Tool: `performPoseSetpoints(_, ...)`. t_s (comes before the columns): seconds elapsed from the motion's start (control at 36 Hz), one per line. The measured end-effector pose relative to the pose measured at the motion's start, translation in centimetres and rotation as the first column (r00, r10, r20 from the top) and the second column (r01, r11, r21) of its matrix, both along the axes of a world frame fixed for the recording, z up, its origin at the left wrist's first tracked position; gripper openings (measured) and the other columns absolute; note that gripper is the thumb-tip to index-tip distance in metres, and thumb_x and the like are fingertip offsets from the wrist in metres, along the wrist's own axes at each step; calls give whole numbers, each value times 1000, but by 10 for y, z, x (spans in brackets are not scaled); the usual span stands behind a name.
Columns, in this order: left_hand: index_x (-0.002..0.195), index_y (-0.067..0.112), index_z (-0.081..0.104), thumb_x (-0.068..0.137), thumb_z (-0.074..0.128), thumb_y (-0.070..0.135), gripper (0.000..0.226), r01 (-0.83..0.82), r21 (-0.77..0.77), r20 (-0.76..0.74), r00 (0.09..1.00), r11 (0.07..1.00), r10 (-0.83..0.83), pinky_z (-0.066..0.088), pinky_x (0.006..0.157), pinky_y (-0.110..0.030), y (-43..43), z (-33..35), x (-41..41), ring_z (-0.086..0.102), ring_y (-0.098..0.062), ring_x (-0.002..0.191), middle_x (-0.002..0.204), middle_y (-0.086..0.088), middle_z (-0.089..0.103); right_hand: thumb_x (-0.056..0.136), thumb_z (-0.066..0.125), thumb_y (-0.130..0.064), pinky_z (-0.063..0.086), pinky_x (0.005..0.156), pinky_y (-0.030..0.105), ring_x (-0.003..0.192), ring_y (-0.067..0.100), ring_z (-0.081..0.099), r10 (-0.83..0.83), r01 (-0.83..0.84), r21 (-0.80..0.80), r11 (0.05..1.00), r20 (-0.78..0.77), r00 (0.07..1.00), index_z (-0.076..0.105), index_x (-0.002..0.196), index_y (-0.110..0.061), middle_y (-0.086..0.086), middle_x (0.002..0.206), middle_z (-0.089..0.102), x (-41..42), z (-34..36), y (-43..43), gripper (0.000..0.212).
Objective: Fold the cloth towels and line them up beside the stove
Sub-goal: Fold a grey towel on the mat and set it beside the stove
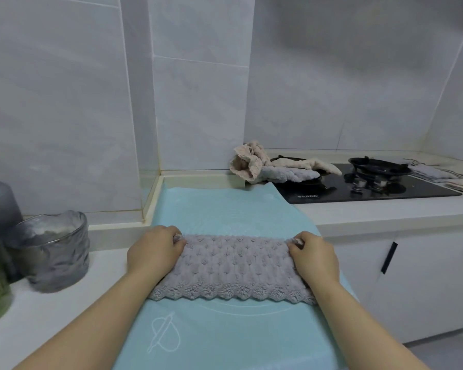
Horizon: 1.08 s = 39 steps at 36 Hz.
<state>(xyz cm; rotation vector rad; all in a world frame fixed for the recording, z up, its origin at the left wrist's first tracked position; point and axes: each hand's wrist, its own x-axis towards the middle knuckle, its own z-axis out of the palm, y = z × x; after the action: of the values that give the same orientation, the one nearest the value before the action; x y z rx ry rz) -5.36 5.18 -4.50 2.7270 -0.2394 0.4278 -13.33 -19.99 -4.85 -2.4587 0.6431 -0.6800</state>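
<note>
Both hands [155, 252] [314, 256] pinching fluffy grey towel [235, 265], scalloped edge; smooth mat [225, 209]

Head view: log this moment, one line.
grey towel on blue mat | left hand, right hand pinch far corners | towel pile on stove | folded towels past stove

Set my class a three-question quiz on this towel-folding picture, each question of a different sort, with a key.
1. True or false: the left hand and the right hand each pinch a far corner of the grey towel.
2. The grey towel lies on: A a blue mat; B a tray; C the floor.
3. Fill the gap: the heap of unfolded towels sprawls over one ___ of the stove.

Key: 1 true; 2 A; 3 burner.
</note>
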Motion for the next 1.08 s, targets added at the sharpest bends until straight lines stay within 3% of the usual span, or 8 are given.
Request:
performPoseSetpoints(0.22, 119, 28, 58, 97, 37, 38, 31, 24, 98, -43, 999, 995, -20, 45, 79, -32, 0, 0, 2, 53, -25, 109, 117, -3, 57, 95, 42, -26, 30, 80, 31, 112, 31, 44, -27, 15, -74, 997, -157, 987, 62, 103, -20, 5, 110, 64, 1, 3, -1, 22)
performPoseSetpoints(0.53, 104, 24, 61, 92, 52, 36, 19, 26, -51, 38, 999, 998, -24, 37, 69, -28, 2, 4, -7, 50, -22, 104, 100, -1, 58, 92, 47, -27, 32, 82, 32, 111, 30, 42, -17, 11, -40, 999, -152, 988, 63, 106, -21, 5, 112, 62, -1, 4, -2, 22)
performPoseSetpoints(0.67, 87, 24, 54, 88, 60, 29, 8, 64, -180, 57, 997, 981, -55, 30, 63, -28, 2, 9, -12, 45, -17, 81, 86, 2, 47, 91, 49, -27, 34, 84, 32, 111, 30, 43, -25, 21, -22, 1000, -161, 987, 63, 108, -24, 5, 113, 61, 0, 4, -2, 22)
performPoseSetpoints(0.78, 72, 29, 48, 83, 65, 21, 23, 137, -303, 60, 990, 943, -125, 24, 58, -23, 4, 10, -12, 40, -11, 74, 81, 3, 43, 88, 50, -8, 37, 76, 27, 93, 23, 51, 107, -107, 13, 994, -17, 994, 65, 96, -15, 7, 105, 60, 2, 0, -1, 18)
performPoseSetpoints(0.83, 67, 31, 47, 81, 68, 17, 29, 167, -363, 61, 986, 917, -156, 23, 59, -21, 5, 11, -13, 40, -11, 77, 83, -1, 45, 87, 50, -1, 32, 65, 14, 83, 15, 46, 179, -181, 46, 982, 49, 983, 64, 91, -12, 2, 96, 52, 0, 0, 1, 18)
performPoseSetpoints(0.92, 68, 30, 51, 81, 68, 16, 26, 146, -434, 41, 989, 889, -142, 27, 69, -23, 7, 15, -15, 44, -16, 85, 93, -5, 48, 85, 54, -1, 31, 67, -1, 81, 11, 42, 218, -224, 42, 974, 113, 969, 66, 92, -9, -1, 93, 47, -2, 2, 0, 16)
performPoseSetpoints(1.03, 70, 24, 54, 84, 66, 20, 18, 73, -490, -41, 993, 868, -107, 32, 52, -26, 10, 15, -17, 47, -14, 62, 74, 0, 55, 80, 62, 1, 27, 65, 12, 87, 10, 45, 187, -213, 127, 969, 185, 965, 70, 84, -8, 0, 89, 57, -2, 3, -6, 14)
performPoseSetpoints(1.08, 69, 24, 55, 83, 67, 19, 19, 55, -526, -61, 993, 848, -103, 33, 51, -25, 11, 13, -17, 47, -11, 62, 71, 3, 56, 79, 62, 2, 31, 61, 14, 81, 12, 50, 173, -218, 223, 950, 204, 964, 71, 80, -10, -4, 80, 59, -3, 5, -9, 15)
